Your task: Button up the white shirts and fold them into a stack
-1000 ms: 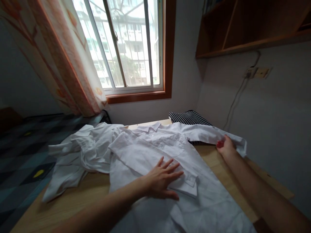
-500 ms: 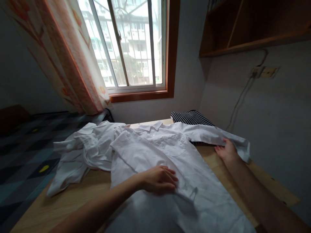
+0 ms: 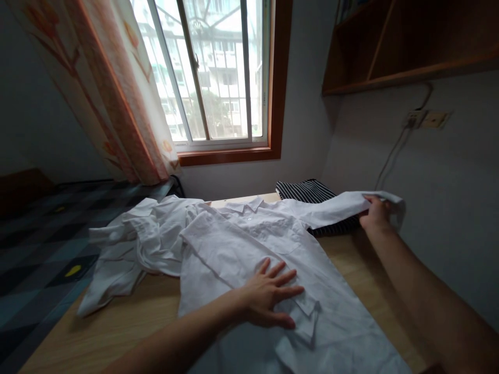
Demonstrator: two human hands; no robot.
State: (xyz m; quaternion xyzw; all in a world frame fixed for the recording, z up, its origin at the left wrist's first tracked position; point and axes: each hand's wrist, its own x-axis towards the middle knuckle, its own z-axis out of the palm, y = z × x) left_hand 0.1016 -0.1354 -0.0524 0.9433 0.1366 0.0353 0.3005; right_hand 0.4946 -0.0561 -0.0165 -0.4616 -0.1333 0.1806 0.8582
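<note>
Left hand (image 3: 273, 298) lay spread flat on the white shirt (image 3: 249, 244) across the near table (image 3: 128, 322); right hand (image 3: 375, 214) pinched the sleeve (image 3: 335, 206), lifted at far right. Soft, light cloth, likely best held by its cuff.

Dim room, backlit by window (image 3: 218, 78), edges warped

Bare forearms, red-painted fingernails

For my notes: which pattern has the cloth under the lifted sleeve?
Black-and-white stripes on the striped cloth, seen in the head view.
</note>
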